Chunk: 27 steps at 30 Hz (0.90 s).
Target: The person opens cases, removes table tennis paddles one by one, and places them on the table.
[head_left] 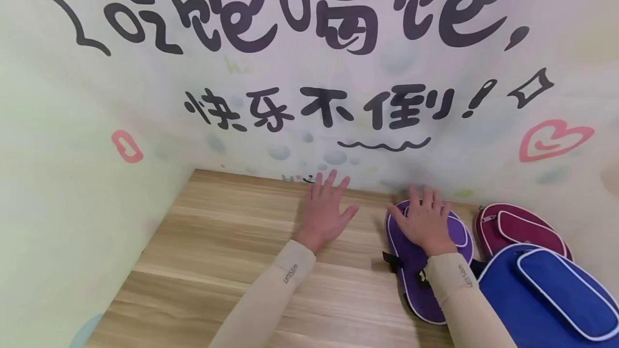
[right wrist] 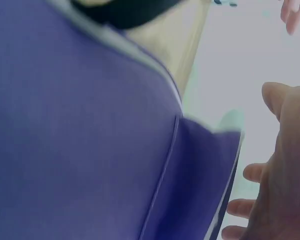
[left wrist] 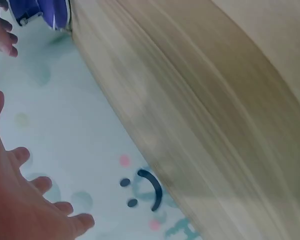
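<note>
My left hand (head_left: pixel 323 214) is over the wooden table (head_left: pixel 227 230) near its back edge, fingers spread and holding nothing. In the left wrist view, the fingers of that hand (left wrist: pixel 25 210) stretch out in front of the white wall. Over the upper part of a purple paddle-shaped case (head_left: pixel 420 278) with white piping, my right hand (head_left: pixel 427 224) has its fingers spread. A gap shows between the right hand (right wrist: pixel 285 165) and the purple case (right wrist: pixel 90 135) in the right wrist view. The right hand and sleeve hide part of the case.
A blue case (head_left: pixel 508 294) with a white-edged pocket lies at the front right. Behind it is a dark red case (head_left: pixel 512 230) against the wall. The printed wall (head_left: pixel 309 69) rises at the table's back edge. A black strap (head_left: pixel 390 261) sticks out beside the purple case.
</note>
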### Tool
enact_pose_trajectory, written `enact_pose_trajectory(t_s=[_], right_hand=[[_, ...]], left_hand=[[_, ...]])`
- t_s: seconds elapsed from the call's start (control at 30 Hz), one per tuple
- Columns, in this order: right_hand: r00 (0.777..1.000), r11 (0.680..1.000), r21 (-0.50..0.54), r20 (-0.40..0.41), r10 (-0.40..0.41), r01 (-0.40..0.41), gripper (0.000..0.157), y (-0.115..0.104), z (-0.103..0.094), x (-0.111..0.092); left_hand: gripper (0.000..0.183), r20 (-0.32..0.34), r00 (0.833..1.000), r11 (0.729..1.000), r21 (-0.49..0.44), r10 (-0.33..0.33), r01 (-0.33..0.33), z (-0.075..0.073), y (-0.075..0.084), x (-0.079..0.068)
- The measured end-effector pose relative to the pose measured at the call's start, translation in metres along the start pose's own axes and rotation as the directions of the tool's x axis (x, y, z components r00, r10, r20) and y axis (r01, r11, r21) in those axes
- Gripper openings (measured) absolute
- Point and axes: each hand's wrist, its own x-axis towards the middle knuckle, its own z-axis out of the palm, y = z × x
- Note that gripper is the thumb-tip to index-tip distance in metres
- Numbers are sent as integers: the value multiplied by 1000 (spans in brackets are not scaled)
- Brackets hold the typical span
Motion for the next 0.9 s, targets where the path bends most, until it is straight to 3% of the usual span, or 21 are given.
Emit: enact_pose_trajectory(t_s=[0.17, 0.3, 0.47, 0.57, 0.67, 0.73, 0.8, 0.9], right_hand=[[998, 998, 35, 18, 52, -53, 92, 24, -13, -2], [990, 989, 72, 68, 127, -132, 96, 44, -23, -1], [960, 957, 148, 169, 225, -250, 100, 70, -32, 1], [931, 914, 235, 242, 274, -330, 98, 85, -35, -1], [889, 840, 341, 339, 309, -422, 95, 96, -38, -6], [867, 801, 384, 392, 308, -459, 94, 101, -39, -8], [852, 780, 400, 423, 308, -481, 96, 104, -39, -9], [856, 779, 407, 417, 306, -477, 96, 105, -37, -10]], left_hand=[[69, 37, 997, 996, -50, 73, -71, 9, 18, 4], [69, 39, 991, 991, -35, 130, -129, 16, 28, 7], [69, 37, 980, 980, -40, 194, -193, 26, 41, 9], [70, 47, 969, 970, -50, 241, -238, 30, 50, 7], [73, 65, 948, 950, -58, 311, -307, 35, 61, 4], [74, 86, 924, 928, -55, 371, -368, 38, 69, 0], [74, 109, 899, 905, -51, 424, -421, 42, 76, -3], [71, 132, 862, 872, -64, 489, -485, 48, 85, -7]])
